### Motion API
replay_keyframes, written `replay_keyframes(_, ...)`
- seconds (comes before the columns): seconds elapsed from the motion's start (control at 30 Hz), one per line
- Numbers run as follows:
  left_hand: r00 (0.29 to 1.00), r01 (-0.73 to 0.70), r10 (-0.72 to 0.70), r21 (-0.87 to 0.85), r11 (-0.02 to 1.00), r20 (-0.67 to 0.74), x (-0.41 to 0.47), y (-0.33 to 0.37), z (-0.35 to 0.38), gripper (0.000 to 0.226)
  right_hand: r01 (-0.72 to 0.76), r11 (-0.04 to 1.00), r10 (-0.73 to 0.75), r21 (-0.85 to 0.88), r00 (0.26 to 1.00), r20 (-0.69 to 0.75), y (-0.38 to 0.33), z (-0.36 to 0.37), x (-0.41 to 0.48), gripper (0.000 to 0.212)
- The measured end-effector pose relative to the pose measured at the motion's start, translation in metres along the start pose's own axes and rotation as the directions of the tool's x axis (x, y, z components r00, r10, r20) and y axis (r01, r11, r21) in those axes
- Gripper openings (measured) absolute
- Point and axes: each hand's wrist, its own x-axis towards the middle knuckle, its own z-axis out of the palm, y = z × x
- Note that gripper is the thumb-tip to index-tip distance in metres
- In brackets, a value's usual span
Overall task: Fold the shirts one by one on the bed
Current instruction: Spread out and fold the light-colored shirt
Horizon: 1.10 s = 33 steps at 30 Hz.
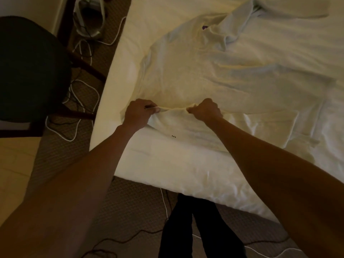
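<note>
The shirt (pixel 195 71) is pale cream (with a small purple mark (pixel 204 27) near its collar), on a white bed (pixel 167 164). The carpet (pixel 134 202) is brown and finely dotted; the chair (pixel 28 71) is black.

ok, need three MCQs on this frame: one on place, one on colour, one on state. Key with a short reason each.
1. Relative to the bed, the chair is:
A) beside its left edge
B) on top of it
C) beyond its far end

2. The small mark on the shirt, near the collar, is:
A) red
B) purple
C) green

3. The left hand and right hand:
A) both grip the shirt's near edge
B) lie flat on it
C) hang clear of it

Key:
1 A, it stands off the bed on the left.
2 B, the mark reads purple.
3 A, both hands' fingers curl round bunched fabric.
</note>
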Motion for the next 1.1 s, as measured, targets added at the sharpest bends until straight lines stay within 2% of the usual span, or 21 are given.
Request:
replay_keyframes(0.07,0.999,0.022,-0.022,-0.018,1.000,-0.036,0.002,-0.002,0.004,0.019,0.013,0.993,-0.013,0.114,1.000,-0.001,0.003,0.000,0.006,0.047)
replay_keyframes(0.17,0.996,0.042,-0.040,0.027,0.999,-0.080,0.002,-0.005,0.008,0.030,0.108,0.986,-0.095,0.130,0.991,-0.097,0.008,0.002,0.007,0.030)
replay_keyframes(0.23,0.995,0.025,-0.020,0.053,0.998,-0.101,0.000,-0.007,0.011,0.033,0.132,0.983,-0.118,0.131,0.987,-0.110,0.011,0.001,0.009,0.033)
replay_keyframes(0.4,0.982,-0.093,0.123,0.200,0.975,-0.144,-0.011,-0.018,0.018,0.014,0.057,0.915,-0.025,0.400,0.996,-0.083,0.010,-0.002,0.020,0.041)
replay_keyframes(0.5,0.972,-0.078,0.130,0.254,0.964,-0.194,-0.013,-0.026,0.014,0.018,0.046,0.873,0.012,0.486,0.993,-0.116,0.015,-0.011,0.027,0.031)
replay_keyframes(0.6,0.964,-0.057,0.148,0.372,0.927,-0.220,-0.010,-0.033,0.008,0.027,0.048,0.834,0.025,0.549,0.992,-0.124,0.022,-0.020,0.032,0.039)
replay_keyframes(0.7,0.964,-0.036,0.137,0.398,0.917,-0.230,-0.011,-0.038,0.000,0.037,0.070,0.825,0.022,0.560,0.987,-0.156,0.027,-0.020,0.035,0.044)
replay_keyframes(0.77,0.959,-0.074,0.180,0.420,0.905,-0.219,-0.018,-0.044,-0.004,0.044,0.094,0.826,0.012,0.555,0.983,-0.184,0.029,-0.017,0.034,0.043)
replay_keyframes(0.87,0.960,-0.096,0.199,0.436,0.895,-0.198,-0.029,-0.051,-0.006,0.039,0.114,0.840,0.017,0.531,0.972,-0.236,0.029,-0.012,0.031,0.043)
replay_keyframes(0.93,0.966,-0.015,0.119,0.413,0.911,-0.228,-0.033,-0.054,-0.008,0.030,0.129,0.851,0.008,0.509,0.966,-0.258,0.030,-0.012,0.030,0.044)
replay_keyframes(1.03,0.958,0.075,0.070,0.475,0.877,-0.279,-0.039,-0.049,-0.006,0.017,0.159,0.878,-0.021,0.452,0.956,-0.294,0.032,-0.019,0.028,0.041)
replay_keyframes(1.07,0.953,0.096,0.060,0.480,0.872,-0.299,-0.041,-0.042,-0.003,0.017,0.170,0.886,-0.025,0.430,0.946,-0.324,0.034,-0.023,0.027,0.038)
replay_keyframes(1.1,0.945,0.110,0.054,0.471,0.875,-0.321,-0.043,-0.031,0.001,0.026,0.184,0.893,-0.025,0.410,0.931,-0.364,0.037,-0.028,0.024,0.035)
